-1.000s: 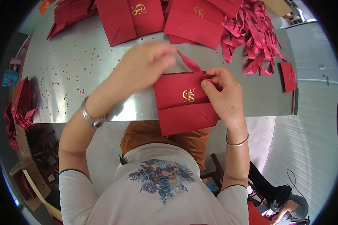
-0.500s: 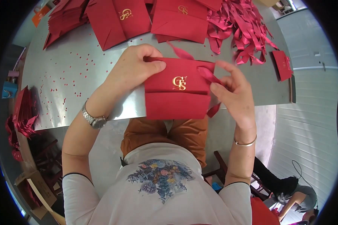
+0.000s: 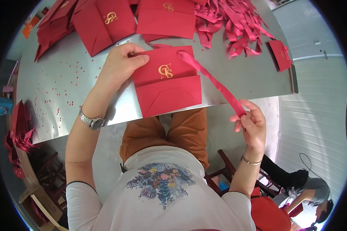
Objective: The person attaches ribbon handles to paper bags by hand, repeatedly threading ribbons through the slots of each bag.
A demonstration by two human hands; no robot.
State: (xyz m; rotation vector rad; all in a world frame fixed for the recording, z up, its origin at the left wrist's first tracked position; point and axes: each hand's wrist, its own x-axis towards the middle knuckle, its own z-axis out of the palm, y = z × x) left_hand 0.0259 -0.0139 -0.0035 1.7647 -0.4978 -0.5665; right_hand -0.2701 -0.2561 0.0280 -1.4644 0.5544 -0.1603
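A flat red paper gift bag [image 3: 169,92] with a gold emblem lies over the near edge of the metal table. My left hand [image 3: 121,63] grips its upper left corner, thumb on the front and fingers behind. Out of a hole near the bag's upper right runs a red ribbon [image 3: 216,82], stretched taut toward the lower right. Its far end is pinched between thumb and fingers of my right hand [image 3: 252,121], off the table's edge. A short piece of ribbon also shows behind the bag's top edge.
Along the far side lie several folded red bags [image 3: 165,23] and a heap of loose red ribbons [image 3: 237,27]. One small red bag [image 3: 279,56] sits at the table's right end. Red paper dots dot the metal table [image 3: 61,104]. Another person [image 3: 310,196] bends over at lower right.
My right hand has moved down and right, drawing the ribbon out long from the bag's hole. The bag has tilted slightly, and the whole view has shifted a little.
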